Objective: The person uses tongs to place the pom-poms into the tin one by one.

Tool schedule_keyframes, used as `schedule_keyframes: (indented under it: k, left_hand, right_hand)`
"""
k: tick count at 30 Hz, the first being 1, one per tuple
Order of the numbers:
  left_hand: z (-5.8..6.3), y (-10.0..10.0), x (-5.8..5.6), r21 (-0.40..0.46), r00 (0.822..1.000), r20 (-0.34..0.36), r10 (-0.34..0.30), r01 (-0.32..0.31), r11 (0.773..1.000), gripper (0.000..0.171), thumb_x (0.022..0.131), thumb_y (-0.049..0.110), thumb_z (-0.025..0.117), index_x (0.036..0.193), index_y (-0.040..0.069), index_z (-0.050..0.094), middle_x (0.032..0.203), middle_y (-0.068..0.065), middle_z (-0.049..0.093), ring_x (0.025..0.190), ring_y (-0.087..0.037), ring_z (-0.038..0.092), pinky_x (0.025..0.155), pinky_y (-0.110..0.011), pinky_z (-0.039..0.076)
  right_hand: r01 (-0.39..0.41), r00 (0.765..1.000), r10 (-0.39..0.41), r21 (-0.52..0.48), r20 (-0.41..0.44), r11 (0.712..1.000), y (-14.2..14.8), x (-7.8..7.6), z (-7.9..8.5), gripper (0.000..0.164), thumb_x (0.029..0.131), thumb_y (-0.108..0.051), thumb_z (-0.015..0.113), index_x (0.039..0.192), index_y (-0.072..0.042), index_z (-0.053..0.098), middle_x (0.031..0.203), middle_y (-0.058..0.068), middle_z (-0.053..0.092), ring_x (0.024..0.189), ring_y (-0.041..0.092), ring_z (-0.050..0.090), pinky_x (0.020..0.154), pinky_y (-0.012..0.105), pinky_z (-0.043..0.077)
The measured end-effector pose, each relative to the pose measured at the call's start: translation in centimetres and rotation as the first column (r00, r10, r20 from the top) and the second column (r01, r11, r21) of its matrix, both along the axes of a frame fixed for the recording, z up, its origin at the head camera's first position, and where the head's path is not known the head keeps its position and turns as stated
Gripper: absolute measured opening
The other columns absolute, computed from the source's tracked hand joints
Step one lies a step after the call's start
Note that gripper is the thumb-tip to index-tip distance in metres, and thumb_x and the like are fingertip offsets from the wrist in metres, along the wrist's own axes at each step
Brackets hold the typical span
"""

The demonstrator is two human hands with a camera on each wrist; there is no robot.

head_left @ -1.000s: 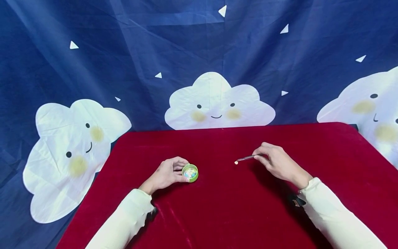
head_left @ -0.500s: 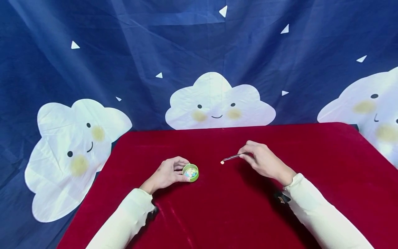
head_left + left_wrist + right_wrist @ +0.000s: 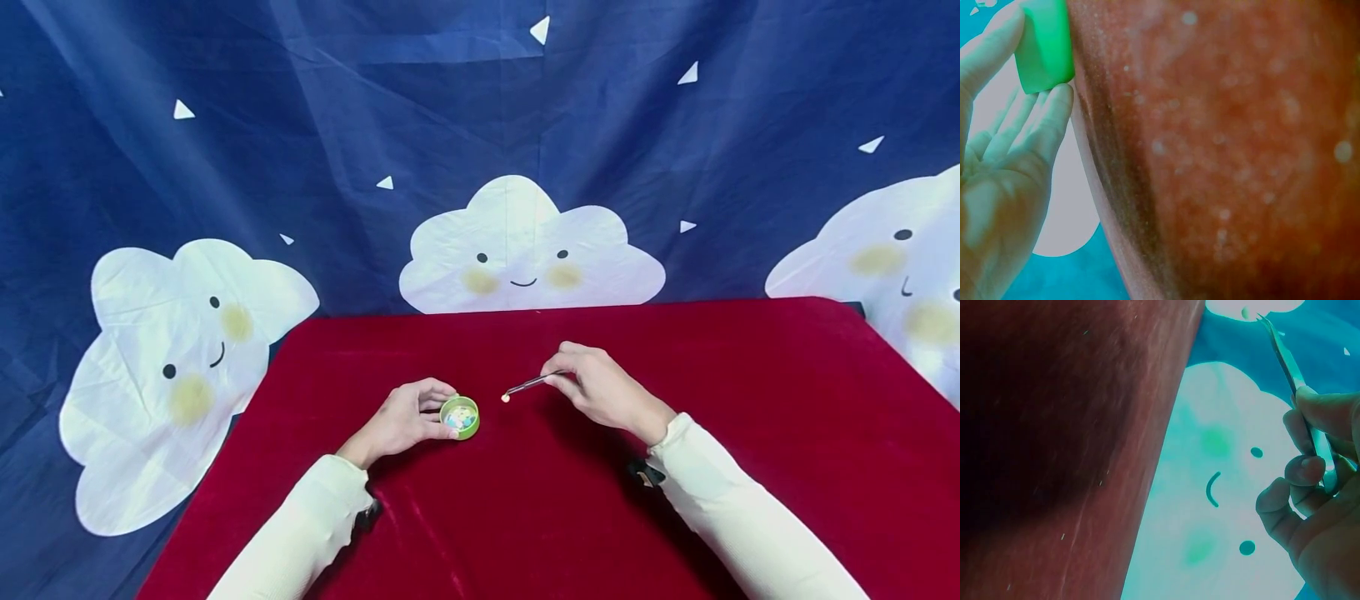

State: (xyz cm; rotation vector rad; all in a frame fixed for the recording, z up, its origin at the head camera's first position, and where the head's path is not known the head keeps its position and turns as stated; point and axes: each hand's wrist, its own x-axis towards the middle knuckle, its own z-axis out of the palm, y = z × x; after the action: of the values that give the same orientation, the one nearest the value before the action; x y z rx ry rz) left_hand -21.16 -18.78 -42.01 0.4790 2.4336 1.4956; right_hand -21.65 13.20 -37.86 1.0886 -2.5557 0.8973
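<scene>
My left hand (image 3: 401, 423) grips a small round green box (image 3: 470, 427) between thumb and fingers, its open top facing up and several small pale and blue pieces inside. In the left wrist view the green box (image 3: 1047, 50) shows its side between thumb and fingertips. My right hand (image 3: 603, 392) pinches metal tweezers (image 3: 528, 384), which slant down to the left. At their tip is a tiny pale yellow piece (image 3: 506, 398), a short way right of the green box. The right wrist view shows the tweezers (image 3: 1286, 357) between thumb and fingers, tips pointing away.
A red velvet cloth (image 3: 480, 517) covers the table, whose far edge meets a blue curtain (image 3: 337, 125) printed with white clouds and triangles. Dark wrist straps show under both cream sleeves (image 3: 742, 500).
My right hand has moved left with the tweezers and the pale piece, closing most of the distance to the green box. The left hand and box have stayed in place.
</scene>
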Motion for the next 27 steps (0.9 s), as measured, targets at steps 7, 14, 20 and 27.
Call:
schedule_keyframes:
  k: [7,14,20,27]
  left_hand:
    - [0.0,0.1,0.0,0.000,1.000,-0.003,-0.002,0.002,1.000,0.050,0.074,-0.001,0.087,0.118,-0.001,0.063,0.114,-0.011,0.068,0.110,-0.028,0.065,0.089,-0.030,0.058]
    - [0.0,0.0,-0.1,0.026,1.000,0.020,-0.021,0.020,0.999,0.053,0.075,-0.004,0.085,0.121,-0.007,0.060,0.116,-0.019,0.067,0.111,-0.031,0.065,0.089,-0.032,0.058]
    - [-0.1,-0.1,-0.2,0.034,1.000,0.017,-0.020,0.019,0.999,0.053,0.074,-0.004,0.086,0.121,-0.007,0.060,0.115,-0.019,0.068,0.110,-0.032,0.066,0.088,-0.032,0.058]
    - [-0.1,0.0,-0.1,0.014,1.000,0.015,-0.005,0.005,1.000,0.053,0.074,0.000,0.087,0.120,-0.003,0.062,0.113,-0.013,0.069,0.107,-0.027,0.067,0.087,-0.032,0.059]
  right_hand:
    - [-0.032,0.999,0.032,0.008,-0.014,0.999,-1.7,-0.2,0.0,0.007,0.089,-0.002,0.073,0.095,-0.006,0.075,0.085,-0.003,0.062,0.075,0.011,0.053,0.067,0.025,0.051]
    - [-0.044,0.999,0.043,0.035,0.030,0.998,-3.4,-0.3,0.0,0.009,0.091,-0.005,0.072,0.099,-0.006,0.075,0.090,-0.002,0.063,0.078,0.011,0.055,0.071,0.024,0.053]
    - [-0.074,0.997,0.073,0.031,0.032,0.997,-4.7,-0.5,-0.6,0.008,0.092,-0.006,0.072,0.099,-0.007,0.075,0.089,-0.003,0.063,0.079,0.010,0.056,0.072,0.023,0.053]
    - [-0.083,0.996,0.080,0.063,0.048,0.995,-5.6,-0.6,-1.4,0.008,0.093,-0.006,0.070,0.100,-0.007,0.074,0.090,-0.002,0.062,0.080,0.011,0.057,0.073,0.024,0.053]
